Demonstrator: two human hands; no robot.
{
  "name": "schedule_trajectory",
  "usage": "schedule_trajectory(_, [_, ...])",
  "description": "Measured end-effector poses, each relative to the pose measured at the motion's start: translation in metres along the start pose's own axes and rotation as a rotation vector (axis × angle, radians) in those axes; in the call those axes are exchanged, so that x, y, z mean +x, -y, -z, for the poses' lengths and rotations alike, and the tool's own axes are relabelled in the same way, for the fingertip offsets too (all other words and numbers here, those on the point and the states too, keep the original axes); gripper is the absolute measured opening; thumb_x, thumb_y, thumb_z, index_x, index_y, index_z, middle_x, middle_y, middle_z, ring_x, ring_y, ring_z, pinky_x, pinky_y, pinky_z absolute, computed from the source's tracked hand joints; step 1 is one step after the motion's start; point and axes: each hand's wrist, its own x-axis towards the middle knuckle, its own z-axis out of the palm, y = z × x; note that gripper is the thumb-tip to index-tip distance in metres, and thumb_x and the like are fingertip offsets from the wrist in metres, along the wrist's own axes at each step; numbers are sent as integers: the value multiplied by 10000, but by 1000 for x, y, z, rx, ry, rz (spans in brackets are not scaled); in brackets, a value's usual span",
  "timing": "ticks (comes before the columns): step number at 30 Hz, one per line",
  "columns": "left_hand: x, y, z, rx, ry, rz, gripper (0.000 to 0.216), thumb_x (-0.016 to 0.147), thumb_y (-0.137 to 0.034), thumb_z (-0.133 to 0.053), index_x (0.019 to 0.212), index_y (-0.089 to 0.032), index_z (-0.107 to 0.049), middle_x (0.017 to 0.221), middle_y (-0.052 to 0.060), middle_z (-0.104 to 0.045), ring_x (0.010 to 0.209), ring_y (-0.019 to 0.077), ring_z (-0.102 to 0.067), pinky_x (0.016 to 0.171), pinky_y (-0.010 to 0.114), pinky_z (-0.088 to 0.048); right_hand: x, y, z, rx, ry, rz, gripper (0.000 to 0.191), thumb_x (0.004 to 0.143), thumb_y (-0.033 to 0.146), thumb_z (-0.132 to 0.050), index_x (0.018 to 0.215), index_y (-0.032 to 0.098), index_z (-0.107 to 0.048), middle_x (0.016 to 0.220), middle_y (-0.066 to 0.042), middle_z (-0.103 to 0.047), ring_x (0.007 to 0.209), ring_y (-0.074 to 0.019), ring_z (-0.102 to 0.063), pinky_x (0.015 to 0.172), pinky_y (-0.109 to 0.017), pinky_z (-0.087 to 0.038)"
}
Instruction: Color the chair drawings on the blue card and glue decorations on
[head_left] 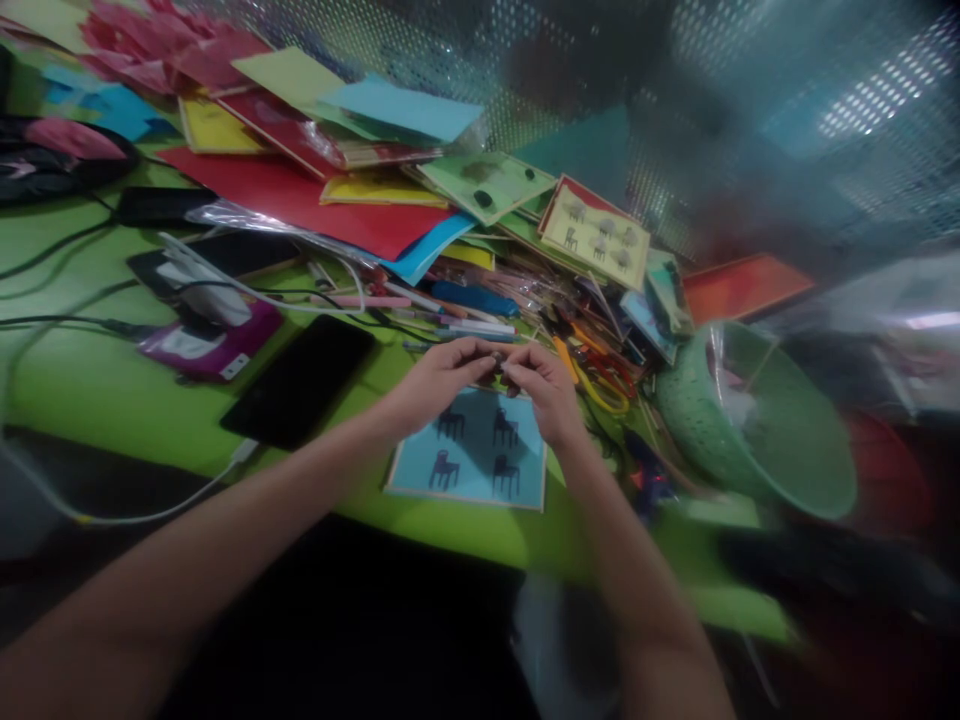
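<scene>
My left hand [442, 378] and my right hand [546, 388] meet fingertip to fingertip above a light blue card [472, 462] printed with small dark chair shapes. Both hands are pinched on a small dark piece [498, 362] held between them; it is too small and blurred to name. The card lies flat on the green table [90, 380] near its front edge, partly covered by my right hand.
A black phone [300, 380] lies left of the card, with cables and a purple device [214, 345]. Stacked coloured paper [330, 200], pens and scissors [592, 370] crowd the back. A green bowl [757, 420] stands at the right.
</scene>
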Motion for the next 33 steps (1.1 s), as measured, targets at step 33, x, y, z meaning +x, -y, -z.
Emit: schedule_trajectory(33, [2, 0, 2, -84, -119, -2, 331, 756, -414, -838, 905, -175, -662, 855, 1, -703, 807, 137, -671, 827, 315, -546, -6, 1, 1, -323, -187, 142, 160, 842, 311, -758, 985, 243, -779, 897, -26, -733, 751, -170, -630, 708, -319, -515])
